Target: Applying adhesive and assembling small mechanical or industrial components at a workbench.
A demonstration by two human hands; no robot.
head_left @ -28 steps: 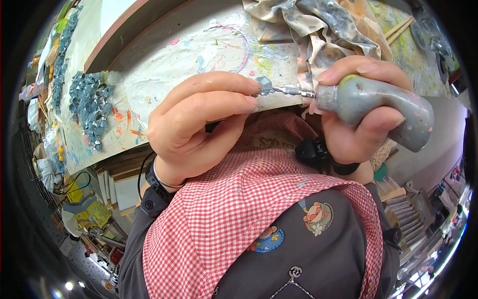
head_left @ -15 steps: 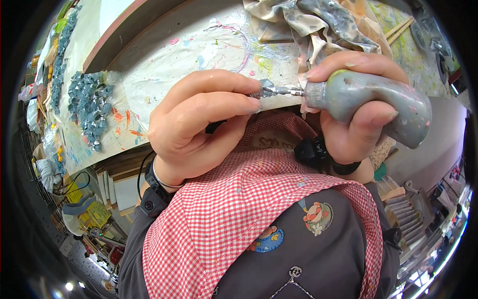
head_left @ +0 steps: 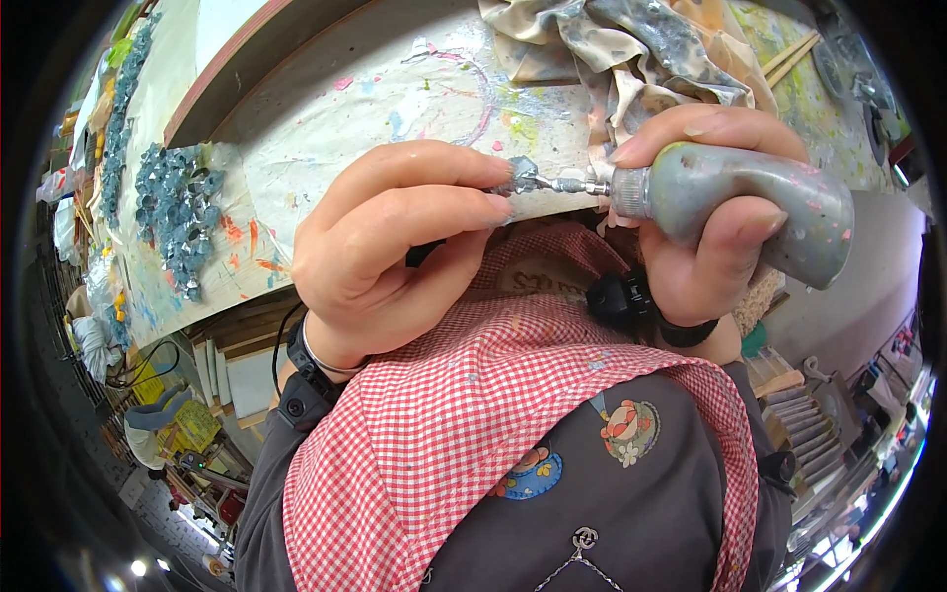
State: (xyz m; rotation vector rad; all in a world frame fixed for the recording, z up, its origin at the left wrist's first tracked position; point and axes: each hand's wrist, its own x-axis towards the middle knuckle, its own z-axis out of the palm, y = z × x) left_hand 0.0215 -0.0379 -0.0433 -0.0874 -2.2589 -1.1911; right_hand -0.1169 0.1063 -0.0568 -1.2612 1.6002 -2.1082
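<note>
Left grip has a tiny grey-blue piece pinched by its edge between fingertips, just above the counter's near edge. Right grip is wrapped round a grey squeeze bottle, metal nozzle at the piece; can't tell if they touch. I'd guess the bottle's soft and a bit slick, so hold it mid-body. The piece looks light, maybe fragile: rim only, gently.
</note>
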